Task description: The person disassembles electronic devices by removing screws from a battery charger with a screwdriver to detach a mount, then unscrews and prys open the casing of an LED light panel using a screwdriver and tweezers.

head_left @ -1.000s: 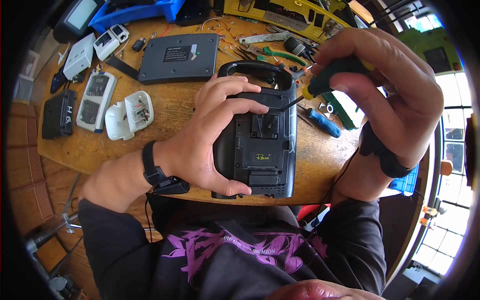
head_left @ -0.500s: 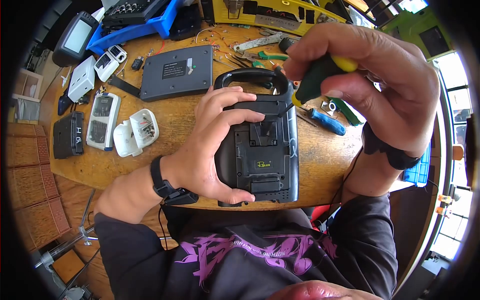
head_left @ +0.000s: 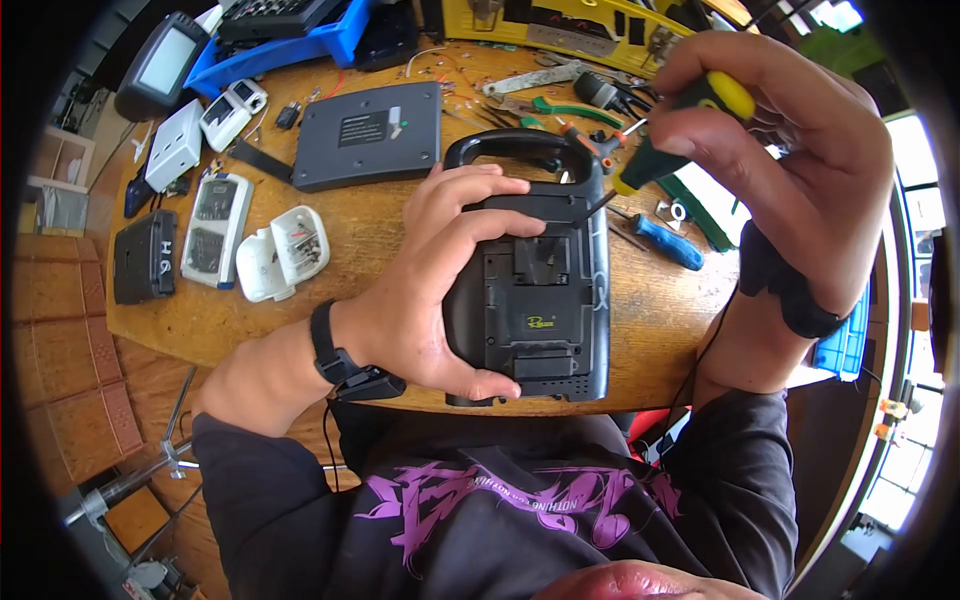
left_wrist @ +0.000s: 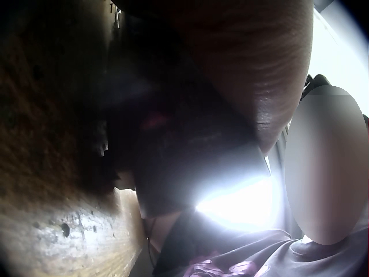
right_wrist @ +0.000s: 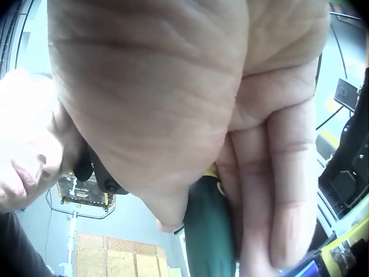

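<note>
A black device with a carrying handle (head_left: 541, 322) lies on the wooden bench in the head view, its handle pointing away from the person. The left hand (head_left: 425, 290) spans it from the left, fingertips on its upper part and thumb on its lower edge. Above the device's upper right, the right hand (head_left: 800, 160) grips a green and yellow screwdriver (head_left: 655, 160), whose shaft slants down to the device's upper right area; whether the tip sits in a screw cannot be told. In the right wrist view the green handle (right_wrist: 209, 231) shows between thumb and fingers. The left wrist view is mostly dark.
A grey flat box (head_left: 368, 135), white open case (head_left: 284, 254), bit set (head_left: 215, 230) and black box (head_left: 146, 257) lie to the left. A blue screwdriver (head_left: 668, 243) lies right of the device. Pliers (head_left: 578, 110), a yellow case (head_left: 560, 35) and a blue bin (head_left: 285, 58) are at the back.
The head view has shifted slightly. The right hand and screwdriver have turned a little, showing more of the shaft than half a second ago. The left hand keeps its hold on the device.
</note>
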`<state>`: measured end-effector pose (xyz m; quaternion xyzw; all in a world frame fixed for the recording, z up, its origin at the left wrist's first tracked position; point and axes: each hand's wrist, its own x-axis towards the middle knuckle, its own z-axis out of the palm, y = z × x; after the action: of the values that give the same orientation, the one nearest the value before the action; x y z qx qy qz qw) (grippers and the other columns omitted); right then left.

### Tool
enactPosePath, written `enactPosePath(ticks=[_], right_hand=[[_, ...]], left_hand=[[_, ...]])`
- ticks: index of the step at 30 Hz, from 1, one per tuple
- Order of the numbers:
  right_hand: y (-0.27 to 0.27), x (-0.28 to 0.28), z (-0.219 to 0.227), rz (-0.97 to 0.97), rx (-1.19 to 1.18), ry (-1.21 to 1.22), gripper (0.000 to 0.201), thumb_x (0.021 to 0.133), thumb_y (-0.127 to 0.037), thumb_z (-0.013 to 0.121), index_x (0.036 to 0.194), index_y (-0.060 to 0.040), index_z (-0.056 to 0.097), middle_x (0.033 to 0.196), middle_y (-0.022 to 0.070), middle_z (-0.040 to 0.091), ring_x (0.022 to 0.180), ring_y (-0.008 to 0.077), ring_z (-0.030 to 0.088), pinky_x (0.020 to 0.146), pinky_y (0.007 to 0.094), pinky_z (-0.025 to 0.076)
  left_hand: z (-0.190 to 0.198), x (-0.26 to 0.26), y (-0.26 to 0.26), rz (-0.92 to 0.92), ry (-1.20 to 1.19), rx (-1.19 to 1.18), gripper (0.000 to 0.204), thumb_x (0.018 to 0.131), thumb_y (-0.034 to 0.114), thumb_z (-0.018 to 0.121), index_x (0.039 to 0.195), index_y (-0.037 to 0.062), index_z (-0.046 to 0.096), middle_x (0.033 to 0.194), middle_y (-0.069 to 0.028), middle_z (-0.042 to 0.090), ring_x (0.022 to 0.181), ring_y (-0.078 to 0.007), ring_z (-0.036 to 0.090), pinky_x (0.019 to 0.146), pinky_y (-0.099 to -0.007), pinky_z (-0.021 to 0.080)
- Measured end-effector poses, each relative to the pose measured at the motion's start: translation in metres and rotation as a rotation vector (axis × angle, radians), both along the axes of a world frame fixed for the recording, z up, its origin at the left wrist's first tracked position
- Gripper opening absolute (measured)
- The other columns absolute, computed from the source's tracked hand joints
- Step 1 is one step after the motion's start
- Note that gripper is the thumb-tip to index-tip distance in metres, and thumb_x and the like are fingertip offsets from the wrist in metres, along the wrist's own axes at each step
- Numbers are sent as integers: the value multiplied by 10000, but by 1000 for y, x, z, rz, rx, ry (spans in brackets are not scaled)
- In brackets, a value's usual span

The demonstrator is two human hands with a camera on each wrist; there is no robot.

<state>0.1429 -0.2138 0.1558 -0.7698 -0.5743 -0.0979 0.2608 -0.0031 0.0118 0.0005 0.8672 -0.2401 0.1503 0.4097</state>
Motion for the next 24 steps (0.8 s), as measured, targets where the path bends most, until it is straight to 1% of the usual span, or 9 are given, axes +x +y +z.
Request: enactPosePath(ticks=[2, 5, 8, 12, 14, 15, 19, 22, 24], right_hand=[[1, -4, 1, -13, -5, -37, 317, 783, -158, 878, 970, 53, 733, 866, 100, 732, 765, 155, 693, 705, 265, 515], [-2, -15, 4, -65, 40, 149, 257, 770, -124, 855, 898, 60, 730, 816, 104, 719, 716, 167, 678, 666, 278, 495], [-2, -16, -8, -59, 86, -143, 206, 734, -61, 831, 849, 62, 712, 805, 125, 684, 735, 202, 654, 679, 291, 497], [5, -28, -27, 78, 227, -296, 182, 701, 10, 817, 852, 14, 717, 878, 123, 672, 766, 214, 631, 677, 296, 488], [-3, -24, -26, -55, 152, -208, 219, 687, 24, 819, 889, -11, 741, 883, 106, 652, 757, 208, 613, 674, 294, 478], [-1, -26, -17, -37, 35, -327, 247, 693, 37, 824, 922, -20, 751, 866, 91, 632, 753, 194, 597, 675, 282, 464], [7, -25, -16, -58, 30, -567, 286, 702, 73, 811, 959, -42, 759, 854, 78, 618, 733, 189, 584, 670, 263, 446], [3, -18, -14, 89, 47, -482, 203, 760, 67, 803, 938, -1, 733, 852, 69, 624, 702, 154, 570, 653, 246, 424], [-5, -14, -17, -158, 78, 4, 130, 827, 30, 789, 920, 38, 698, 856, 61, 632, 688, 110, 556, 627, 240, 398]], left_hand=[[0, 0, 1, 25, 16, 36, 1011, 610, 636, 886, 1382, 75, 554, 1451, -189, 457, 1384, -408, 379, 1177, -580, 210], [-1, 1, 3, -10, -40, 30, 1049, 595, 667, 881, 1374, 45, 555, 1477, -202, 462, 1407, -420, 383, 1187, -595, 209], [-5, -1, 4, 4, -69, 13, 1040, 621, 699, 861, 1373, 49, 556, 1466, -192, 467, 1401, -413, 383, 1178, -597, 218], [-8, -4, 3, 26, -80, -5, 1036, 637, 713, 850, 1380, 59, 546, 1451, -180, 470, 1388, -395, 386, 1169, -584, 224], [-9, -4, 3, 15, -94, -37, 1033, 635, 709, 855, 1375, 58, 546, 1455, -175, 467, 1388, -390, 385, 1164, -580, 226], [-9, -5, 3, 16, -94, -32, 1032, 628, 701, 863, 1370, 57, 549, 1457, -174, 466, 1389, -390, 382, 1166, -576, 231], [-9, -6, 3, 26, -97, -28, 1041, 618, 693, 873, 1374, 55, 548, 1458, -177, 465, 1390, -393, 380, 1169, -570, 237], [-8, -6, 4, 22, -104, -28, 1048, 613, 693, 876, 1376, 53, 549, 1460, -179, 463, 1389, -396, 380, 1171, -565, 242], [-9, -5, 4, 16, -111, -38, 1056, 609, 702, 875, 1375, 52, 550, 1461, -180, 463, 1387, -396, 381, 1170, -565, 243]])
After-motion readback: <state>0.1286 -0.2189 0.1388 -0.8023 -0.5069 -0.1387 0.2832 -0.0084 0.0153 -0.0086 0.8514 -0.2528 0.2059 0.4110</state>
